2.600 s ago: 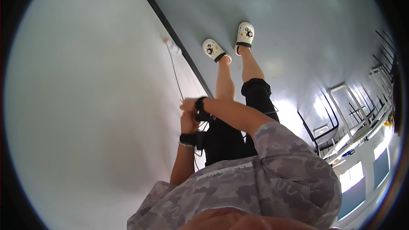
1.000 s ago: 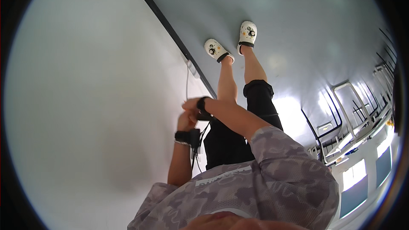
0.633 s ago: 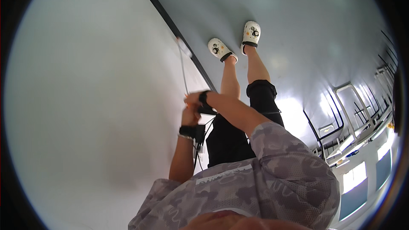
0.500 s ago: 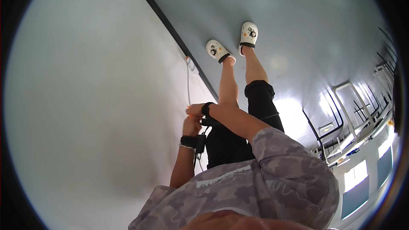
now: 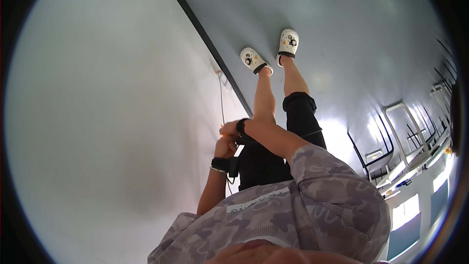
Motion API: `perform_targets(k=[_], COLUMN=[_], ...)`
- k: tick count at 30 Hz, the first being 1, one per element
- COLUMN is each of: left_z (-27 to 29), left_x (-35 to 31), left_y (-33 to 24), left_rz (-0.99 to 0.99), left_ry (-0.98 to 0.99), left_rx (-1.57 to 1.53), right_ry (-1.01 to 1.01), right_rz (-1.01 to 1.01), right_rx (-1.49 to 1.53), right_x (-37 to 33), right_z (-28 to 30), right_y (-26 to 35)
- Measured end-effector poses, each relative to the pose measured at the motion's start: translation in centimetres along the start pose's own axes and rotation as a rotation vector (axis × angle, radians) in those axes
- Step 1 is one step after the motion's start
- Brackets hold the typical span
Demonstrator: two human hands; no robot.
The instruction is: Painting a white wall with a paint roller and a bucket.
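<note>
I look down my own body: grey patterned shirt (image 5: 293, 205), black shorts, white clogs (image 5: 254, 60) on a pale grey floor. My hands meet at waist height beside a white wall (image 5: 122, 117). My right hand (image 5: 229, 129), with a black band at the wrist, is closed where a thin white cable (image 5: 221, 100) ends. That cable runs down from a wall socket (image 5: 222, 76). My left hand (image 5: 225, 146), also with a black wristband, is curled just beneath the right hand and touches it. What its fingers hold is hidden.
A dark skirting strip (image 5: 205, 44) separates the wall from the floor. At the right edge stand white metal frames (image 5: 405, 132) and shelving with blue panels (image 5: 415, 205).
My hands stay together at the waist and shift only slightly along the wall. The view sways a little; my feet keep their place.
</note>
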State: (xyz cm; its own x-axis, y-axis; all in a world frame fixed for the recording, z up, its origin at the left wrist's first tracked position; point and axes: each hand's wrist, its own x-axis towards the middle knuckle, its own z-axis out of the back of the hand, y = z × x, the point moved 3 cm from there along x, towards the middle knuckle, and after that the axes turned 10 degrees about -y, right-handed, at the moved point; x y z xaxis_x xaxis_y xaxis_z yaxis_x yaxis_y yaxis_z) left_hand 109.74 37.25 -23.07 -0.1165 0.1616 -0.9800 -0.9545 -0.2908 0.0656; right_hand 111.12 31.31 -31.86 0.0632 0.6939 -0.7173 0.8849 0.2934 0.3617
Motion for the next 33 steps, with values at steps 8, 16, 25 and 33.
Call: perform_targets(k=[8, 16, 25, 33], left_z=[-3.6, -4.7, -9.1, -8.1], left_x=[-1.5, -7.1, -16.5, -17.0], left_y=[-11.1, -10.6, -9.6, -10.2], left_rz=[0.079, -0.010, -0.085, -0.162], left_ry=[0.160, 0.314, 0.285, 0.393], left_rx=[-0.162, -0.026, 0.166, 0.076], right_ry=[-0.284, 0.337, -0.047, -0.037], right_rz=[0.310, 0.786, 0.681, 0.778], right_rx=[0.149, -0.677, -1.186, -1.551], right_x=[-10.0, -34.0, -44.2, -47.0], right_z=[9.8, 0.2, 1.3, 2.1], right_y=[7.4, 7.5, 12.6, 17.3])
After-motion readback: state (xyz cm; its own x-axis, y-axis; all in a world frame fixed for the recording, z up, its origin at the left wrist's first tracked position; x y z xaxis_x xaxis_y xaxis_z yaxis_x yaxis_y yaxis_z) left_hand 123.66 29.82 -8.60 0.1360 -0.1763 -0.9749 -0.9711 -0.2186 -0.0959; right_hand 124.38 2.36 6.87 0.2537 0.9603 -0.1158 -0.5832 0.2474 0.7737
